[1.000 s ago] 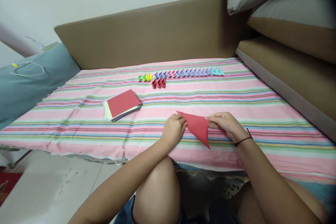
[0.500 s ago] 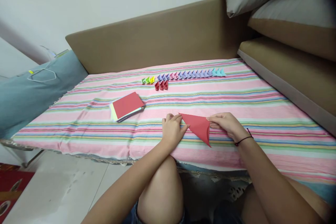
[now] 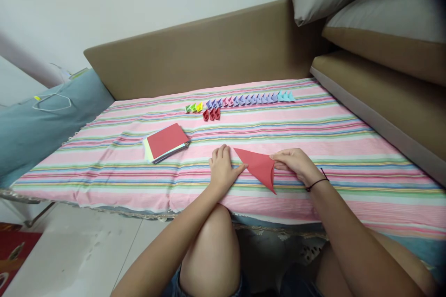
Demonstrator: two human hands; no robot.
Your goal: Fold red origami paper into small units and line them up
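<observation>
A red sheet of paper (image 3: 257,165), folded over into a triangle, lies on the striped cloth between my hands. Its right side bulges a little, so that fold is not flat. My right hand (image 3: 294,162) pinches the upper right corner between thumb and fingers. Flat on the cloth, my left hand (image 3: 222,169) has its thumb out, touching the paper's lower left edge; its other fingers are off the paper. Farther left lies a stack of coloured paper (image 3: 167,141) with a red sheet on top.
Behind the paper stand a long row of small folded paper pieces (image 3: 251,100) in purple, pink and blue, some green and yellow ones (image 3: 194,107), and three red ones (image 3: 212,114). The brown backrest (image 3: 195,55) and cushions (image 3: 383,65) border the striped cloth (image 3: 114,158).
My left hand's fingers have come off the paper's left corner and stretched forward, with the thumb still at its edge. My right hand keeps its pinch. The view has shifted slightly.
</observation>
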